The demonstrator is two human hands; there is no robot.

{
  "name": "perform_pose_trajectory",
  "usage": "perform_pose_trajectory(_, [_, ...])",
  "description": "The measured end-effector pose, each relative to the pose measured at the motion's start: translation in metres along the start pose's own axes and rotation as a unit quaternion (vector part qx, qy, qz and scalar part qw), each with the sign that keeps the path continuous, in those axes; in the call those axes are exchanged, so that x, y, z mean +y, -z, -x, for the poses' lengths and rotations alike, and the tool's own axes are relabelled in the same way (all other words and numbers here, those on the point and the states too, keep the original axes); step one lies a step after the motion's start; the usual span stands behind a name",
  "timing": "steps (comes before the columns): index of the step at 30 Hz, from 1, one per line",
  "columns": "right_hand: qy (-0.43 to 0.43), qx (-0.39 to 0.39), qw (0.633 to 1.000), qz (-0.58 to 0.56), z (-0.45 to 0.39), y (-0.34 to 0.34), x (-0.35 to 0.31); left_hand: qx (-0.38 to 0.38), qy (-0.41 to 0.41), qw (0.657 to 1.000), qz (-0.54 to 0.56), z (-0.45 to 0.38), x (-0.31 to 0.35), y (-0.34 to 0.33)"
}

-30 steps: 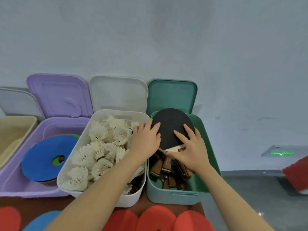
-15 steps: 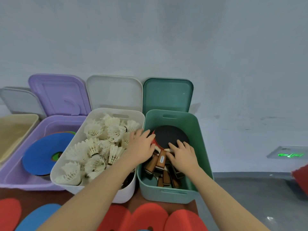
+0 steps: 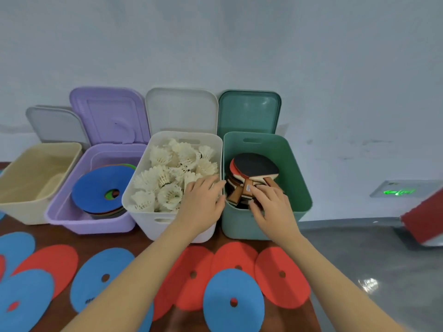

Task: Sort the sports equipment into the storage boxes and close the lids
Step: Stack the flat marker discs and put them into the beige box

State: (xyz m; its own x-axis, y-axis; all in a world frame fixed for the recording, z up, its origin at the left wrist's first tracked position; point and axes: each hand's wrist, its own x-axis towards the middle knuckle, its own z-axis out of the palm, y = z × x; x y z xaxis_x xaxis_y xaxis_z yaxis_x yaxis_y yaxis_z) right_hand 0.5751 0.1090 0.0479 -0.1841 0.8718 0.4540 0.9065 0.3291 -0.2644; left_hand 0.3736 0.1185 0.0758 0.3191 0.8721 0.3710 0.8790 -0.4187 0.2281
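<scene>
Four open storage boxes stand in a row against the wall. The green box [image 3: 298, 178] holds a pile of table tennis paddles, with a black-faced paddle [image 3: 255, 164] on top. My right hand [image 3: 272, 206] reaches into the box's near end, its fingers lying on the wooden handles. My left hand [image 3: 203, 202] rests over the near right corner of the white box [image 3: 163, 226], fingertips at the green box's rim. The white box is full of shuttlecocks [image 3: 172, 173]. Flat blue discs [image 3: 100, 185] lie in the purple box [image 3: 62, 213]. The beige box [image 3: 24, 212] looks bare.
The green lid [image 3: 249, 113], white lid [image 3: 182, 111], purple lid [image 3: 107, 116] and grey lid [image 3: 55, 125] lean upright against the wall. Several red discs [image 3: 280, 274] and blue discs [image 3: 233, 300] lie on the brown table in front. A red object [image 3: 424, 221] stands at right.
The black paddle went from above the green box's rim down onto the pile inside. Both hands drew back to the box's near end, and the view tilted down.
</scene>
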Motion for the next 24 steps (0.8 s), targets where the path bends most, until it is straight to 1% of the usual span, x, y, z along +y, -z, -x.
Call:
perform_pose_trajectory(4, [0.003, 0.039, 0.999, 0.007, 0.04, 0.004, -0.018, 0.033, 0.001, 0.999, 0.019, 0.041, 0.005, -0.003])
perform_pose_trajectory(6, [0.01, 0.028, 1.0, 0.004, 0.059, 0.002, -0.023, 0.025, 0.001, 0.999, 0.023, 0.063, 0.008, -0.009])
perform_pose_trajectory(8, [0.02, -0.004, 1.0, -0.006, 0.079, -0.005, -0.024, 0.003, 0.003, 1.0, 0.005, 0.087, 0.011, -0.02])
perform_pose_trajectory(10, [0.021, -0.047, 0.999, -0.016, 0.098, -0.015, -0.02, 0.0, 0.022, 1.0, -0.013, 0.107, 0.015, -0.03])
perform_pose_trajectory(13, [-0.015, -0.156, 0.988, -0.013, 0.126, -0.033, -0.009, -0.004, 0.077, 0.997, -0.02, 0.126, 0.026, -0.042])
perform_pose_trajectory(15, [-0.052, -0.249, 0.967, 0.009, 0.139, -0.044, -0.004, -0.052, 0.104, 0.993, -0.019, 0.139, 0.03, -0.052])
perform_pose_trajectory(16, [-0.067, -0.303, 0.951, 0.019, 0.145, -0.05, 0.0, -0.092, 0.118, 0.988, -0.023, 0.146, 0.032, -0.061])
perform_pose_trajectory(17, [-0.079, -0.335, 0.938, 0.03, 0.152, -0.056, 0.003, -0.135, 0.135, 0.981, -0.027, 0.154, 0.035, -0.07])
perform_pose_trajectory(19, [-0.094, -0.357, 0.928, 0.041, 0.164, -0.066, 0.007, -0.217, 0.173, 0.96, -0.031, 0.17, 0.04, -0.086])
perform_pose_trajectory(21, [-0.099, -0.349, 0.932, 0.03, 0.171, -0.071, 0.008, -0.3, 0.197, 0.932, -0.047, 0.186, 0.046, -0.103])
perform_pose_trajectory(22, [-0.098, -0.344, 0.933, 0.026, 0.173, -0.073, 0.008, -0.32, 0.201, 0.924, -0.061, 0.192, 0.049, -0.109])
perform_pose_trajectory(24, [-0.09, -0.338, 0.936, 0.025, 0.176, -0.076, 0.011, -0.33, 0.204, 0.918, -0.079, 0.197, 0.056, -0.115])
